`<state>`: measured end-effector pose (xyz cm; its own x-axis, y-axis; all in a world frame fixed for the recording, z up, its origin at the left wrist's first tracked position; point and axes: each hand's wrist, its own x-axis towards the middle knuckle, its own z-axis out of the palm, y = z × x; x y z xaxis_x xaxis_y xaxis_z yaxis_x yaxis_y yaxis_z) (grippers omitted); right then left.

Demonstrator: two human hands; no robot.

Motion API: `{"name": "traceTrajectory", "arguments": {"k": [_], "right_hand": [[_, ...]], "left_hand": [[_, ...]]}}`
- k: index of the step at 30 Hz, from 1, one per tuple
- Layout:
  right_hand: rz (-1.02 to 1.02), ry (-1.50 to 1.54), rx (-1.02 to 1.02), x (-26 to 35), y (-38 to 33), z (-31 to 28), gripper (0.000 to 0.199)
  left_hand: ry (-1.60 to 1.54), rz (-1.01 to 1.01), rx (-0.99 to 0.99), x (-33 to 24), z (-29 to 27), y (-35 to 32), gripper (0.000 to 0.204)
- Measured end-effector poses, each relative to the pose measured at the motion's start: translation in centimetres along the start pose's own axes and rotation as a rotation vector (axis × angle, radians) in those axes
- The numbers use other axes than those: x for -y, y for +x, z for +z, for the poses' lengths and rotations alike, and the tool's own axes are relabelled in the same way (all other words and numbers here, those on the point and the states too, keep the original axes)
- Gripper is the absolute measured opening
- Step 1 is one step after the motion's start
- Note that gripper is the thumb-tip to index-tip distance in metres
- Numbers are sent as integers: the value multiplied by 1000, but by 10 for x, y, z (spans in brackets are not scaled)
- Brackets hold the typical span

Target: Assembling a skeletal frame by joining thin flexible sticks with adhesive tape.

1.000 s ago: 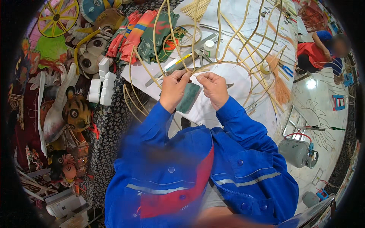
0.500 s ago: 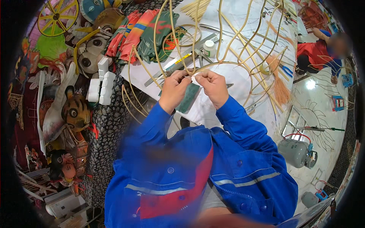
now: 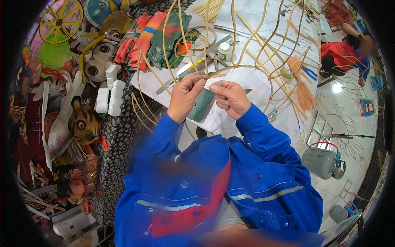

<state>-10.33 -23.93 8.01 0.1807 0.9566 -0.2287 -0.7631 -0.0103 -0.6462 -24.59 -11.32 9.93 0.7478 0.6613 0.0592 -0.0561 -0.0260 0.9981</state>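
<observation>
My left hand [image 3: 184, 97] pinches a joint of the bent cane frame [image 3: 255, 68], where an upright strip meets the curved one. Just beside it, my right hand [image 3: 231, 99] has its thumb and fingertips pressed together; anything between them is too small to make out. A narrow gap separates the two hands. The frame's long wavy strips rise and spread away across the table. Beneath my hands lies a dark green rectangular piece [image 3: 202, 105] on white paper. A white bottle [image 3: 224, 51] stands beyond my right hand.
Folded red and green painted cloth [image 3: 154, 39] lies at the far left of the white table [image 3: 247, 96]. Blue-handled pliers [image 3: 310, 73] and orange fibre bundles [image 3: 302, 88] are at right. Animal-head masks [image 3: 84, 121] crowd the left side. A grey gas cylinder [image 3: 321, 162] and another person [image 3: 347, 53] are at right.
My right hand has drawn slightly down and apart from my left, its fingers curling in more. My left hand stays at the joint, its fingers raised a little.
</observation>
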Motion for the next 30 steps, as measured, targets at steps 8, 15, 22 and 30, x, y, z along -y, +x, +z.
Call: {"name": "traceTrajectory", "arguments": {"k": [8,15,22,30], "right_hand": [[-85,-183,-36,2,-4,-1,19],[-76,-207,-3,2,-2,1,19],[-66,-198,-3,0,-3,-4,18],[-58,-126,-18,6,-13,-13,16]], "left_hand": [[91,-40,78,-9,-3,-9,30],[20,-45,116,-6,-3,-11,25],[-25,-54,125,-9,-4,-11,17],[-58,-119,100,-5,-6,-11,17]]}}
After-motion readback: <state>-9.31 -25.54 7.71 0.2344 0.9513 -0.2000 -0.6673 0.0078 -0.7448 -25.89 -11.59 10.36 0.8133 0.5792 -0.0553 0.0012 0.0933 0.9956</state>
